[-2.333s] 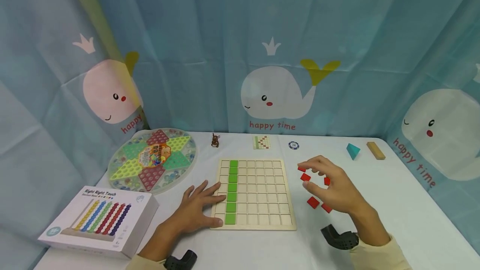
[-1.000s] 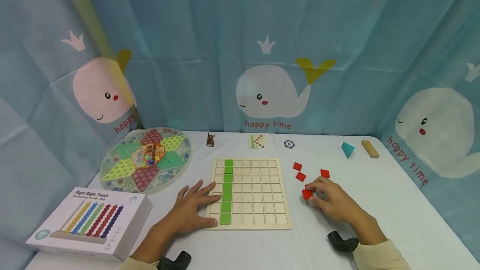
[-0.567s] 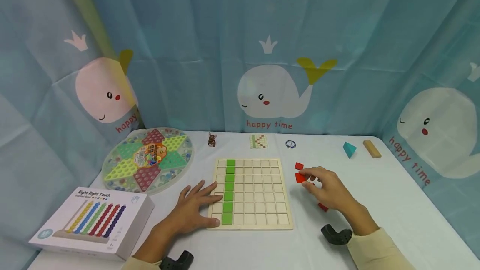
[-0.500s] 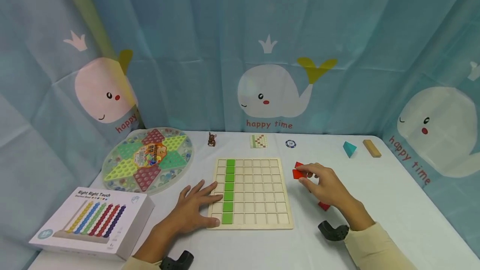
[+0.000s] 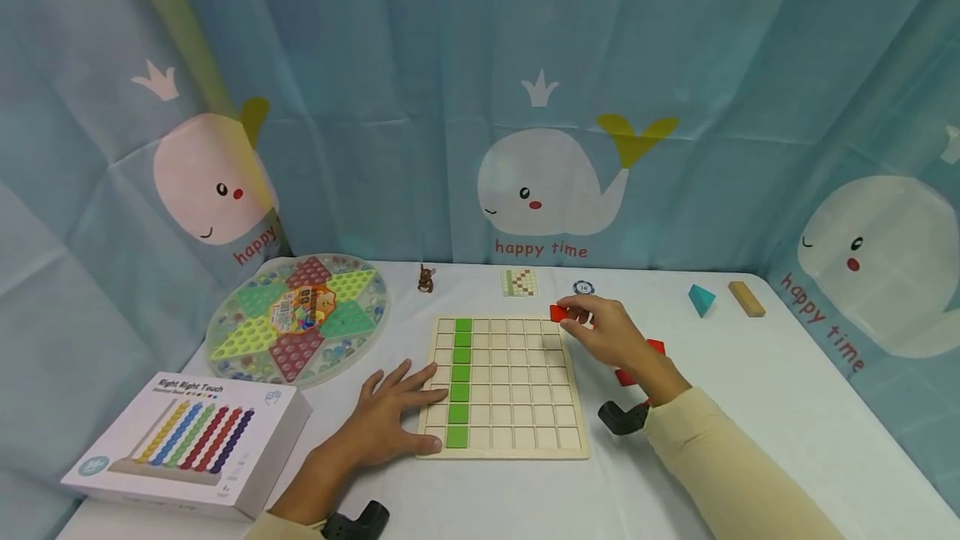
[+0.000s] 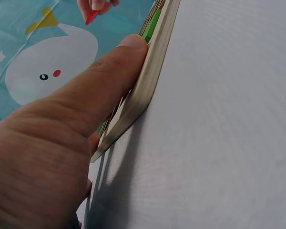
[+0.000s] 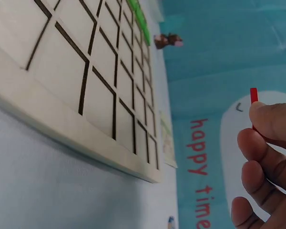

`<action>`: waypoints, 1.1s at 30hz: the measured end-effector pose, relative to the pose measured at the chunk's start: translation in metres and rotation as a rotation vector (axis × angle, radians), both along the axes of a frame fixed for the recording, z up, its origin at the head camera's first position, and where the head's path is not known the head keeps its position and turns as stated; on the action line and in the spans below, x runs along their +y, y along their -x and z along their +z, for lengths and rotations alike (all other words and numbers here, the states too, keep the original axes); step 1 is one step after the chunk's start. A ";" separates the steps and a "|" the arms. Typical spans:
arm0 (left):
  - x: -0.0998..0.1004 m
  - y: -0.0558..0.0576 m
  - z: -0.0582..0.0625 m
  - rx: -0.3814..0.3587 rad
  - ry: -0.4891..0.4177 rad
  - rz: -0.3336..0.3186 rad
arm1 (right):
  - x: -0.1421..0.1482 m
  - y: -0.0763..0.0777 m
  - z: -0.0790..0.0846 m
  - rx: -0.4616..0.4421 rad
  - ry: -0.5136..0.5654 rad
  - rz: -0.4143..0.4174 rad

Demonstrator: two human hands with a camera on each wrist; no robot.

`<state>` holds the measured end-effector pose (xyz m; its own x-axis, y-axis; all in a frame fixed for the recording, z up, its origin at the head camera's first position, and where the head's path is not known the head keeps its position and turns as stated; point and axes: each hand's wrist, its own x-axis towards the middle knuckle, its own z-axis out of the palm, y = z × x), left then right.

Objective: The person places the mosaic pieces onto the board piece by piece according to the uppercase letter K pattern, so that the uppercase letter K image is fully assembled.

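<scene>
1. The board (image 5: 523,386) is a flat, square panel of pale wood with rounded corners, ruled into rows of shallow square cells by raised wooden strips.
2. Green tiles (image 5: 459,392), thin, smooth and square, fill the board's second column from the left; the columns to the right of them show bare wood.
3. The red tile (image 5: 558,313) is likewise thin and flat, held raised at the board's far right corner.
4. Other red tiles (image 5: 625,377) lie scattered on the white bench (image 5: 510,498), right of the board; the right wrist and sleeve (image 5: 720,448) pass over them and hide some in part.
5. Beyond the board sit a small brown figurine (image 5: 426,279), a card (image 5: 519,282) with a coloured grid, and a round chip (image 5: 583,287).
6. Far right of the board are a teal pyramid (image 5: 702,300) and an oblong wooden block (image 5: 746,299).
7. Left of the board lie a round, dimpled game board (image 5: 258,298) and, nearer the person, a white cardboard box (image 5: 187,444). A creased blue curtain (image 5: 360,148) hangs behind everything.
8. The left hand (image 5: 390,419) rests on the board's left edge, fingers spread wide, thumb on the near left corner.
9. The right hand (image 5: 606,332) pinches the red tile between thumb and forefinger; its other fingers curl loosely beneath.
</scene>
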<state>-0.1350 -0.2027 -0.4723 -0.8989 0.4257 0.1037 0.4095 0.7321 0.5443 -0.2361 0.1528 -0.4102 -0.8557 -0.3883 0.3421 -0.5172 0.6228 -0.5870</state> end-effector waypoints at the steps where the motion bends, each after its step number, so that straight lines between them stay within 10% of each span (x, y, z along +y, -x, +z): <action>1: 0.000 0.000 0.000 -0.001 -0.003 0.000 | -0.002 0.003 -0.001 -0.010 -0.005 -0.005; 16: -0.002 0.001 -0.003 0.001 -0.012 -0.004 | -0.028 0.039 -0.027 -0.204 -0.108 -0.055; 33: -0.001 0.000 0.000 -0.016 -0.023 0.001 | -0.041 0.045 -0.034 -0.296 -0.254 -0.060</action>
